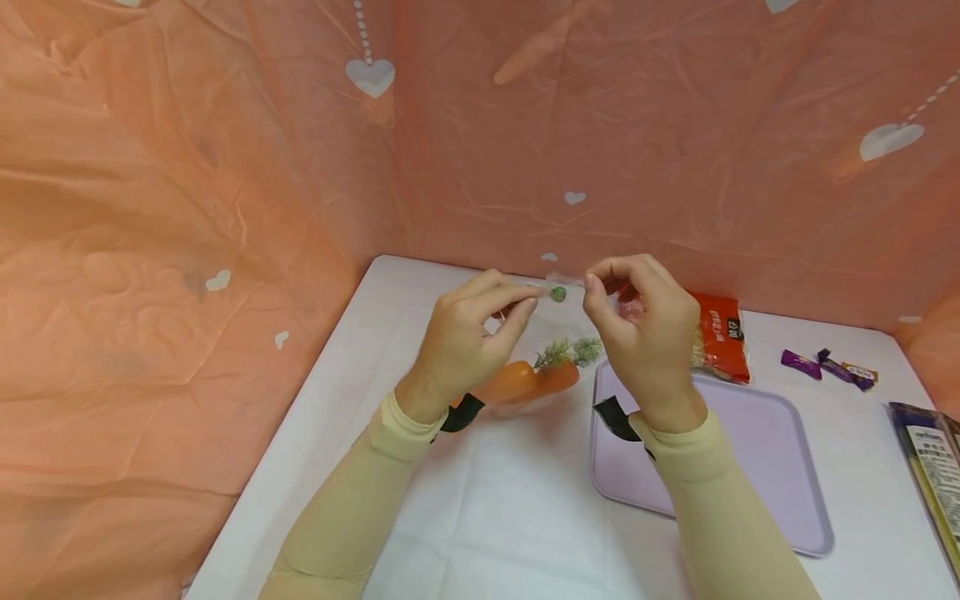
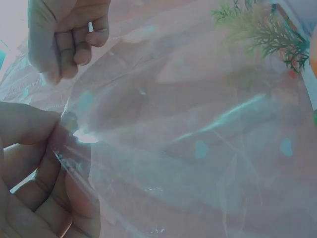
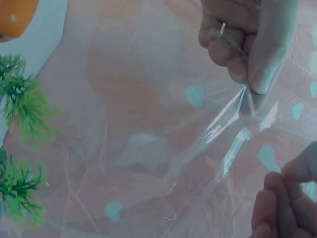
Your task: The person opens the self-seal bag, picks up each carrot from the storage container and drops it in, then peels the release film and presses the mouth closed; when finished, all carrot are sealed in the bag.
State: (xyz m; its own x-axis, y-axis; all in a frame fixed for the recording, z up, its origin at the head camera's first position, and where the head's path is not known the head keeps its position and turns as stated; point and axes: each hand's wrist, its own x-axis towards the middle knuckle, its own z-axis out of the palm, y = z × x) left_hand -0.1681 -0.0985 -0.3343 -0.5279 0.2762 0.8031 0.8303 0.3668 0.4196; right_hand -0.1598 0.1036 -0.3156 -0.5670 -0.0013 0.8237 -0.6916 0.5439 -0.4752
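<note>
A clear plastic bag stretches between both hands, showing as creased, glossy film in the wrist views. My left hand pinches its edge between thumb and fingers. The thumb and index finger of my right hand meet at the film's other side, a short way off. Beside the left fingertips is a small round green thing, its kind unclear. Below and between the hands lie orange carrots with feathery green tops. The left wrist partly hides them.
A lilac tray lies under the right forearm. Behind it is a red food packet, partly covered by the right hand. Several purple-wrapped sweets lie farther right, and another packet at the right edge. Orange sheeting hangs behind the table.
</note>
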